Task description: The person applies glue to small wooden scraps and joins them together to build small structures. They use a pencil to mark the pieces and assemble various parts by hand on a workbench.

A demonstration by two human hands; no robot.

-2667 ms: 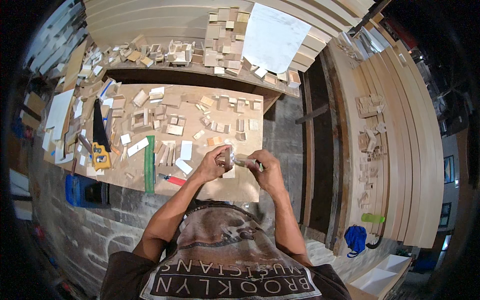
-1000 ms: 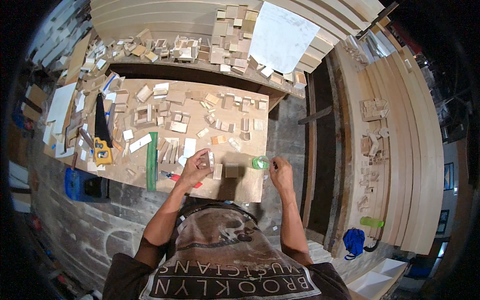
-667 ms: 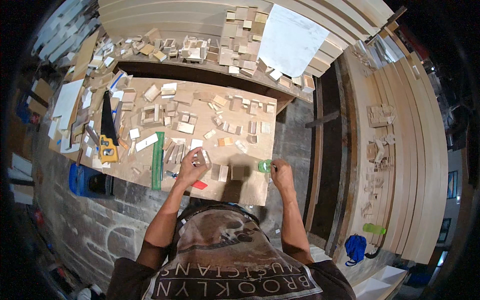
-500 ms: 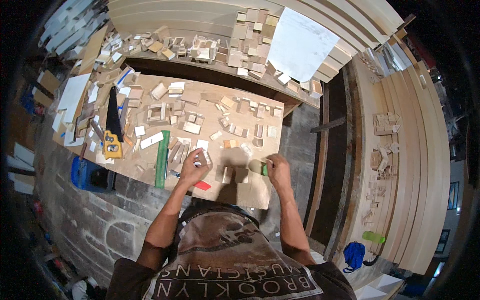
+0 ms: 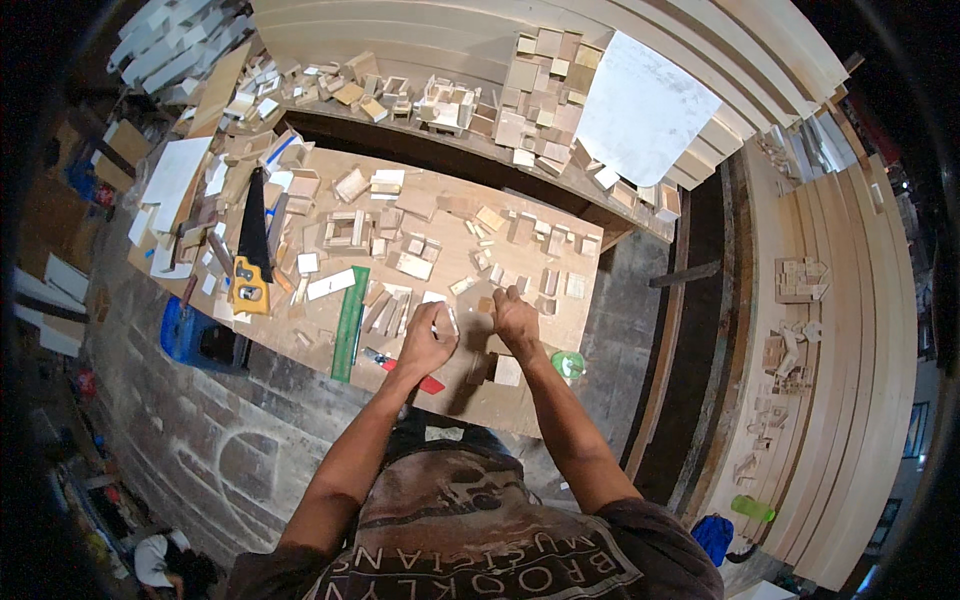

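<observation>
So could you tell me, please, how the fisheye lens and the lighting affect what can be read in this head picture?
Head view: straight boards bow strongly toward the rim, and the corners are black. The workbench is evenly lit and sharp, with soft shadows under the left hand and right hand. The white sheet looks washed out; the floor at lower left is dim.

Wooden workbench (image 5: pixel 520 395) — small wood offcuts (image 5: pixel 410 265), green ruler (image 5: pixel 350 322), handsaw (image 5: pixel 252 250).

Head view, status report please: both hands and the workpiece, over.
Left hand gripping a small pale wood piece. Right hand beside it on the workbench, grip unclear. Green ruler and loose wood offcuts close around.
</observation>
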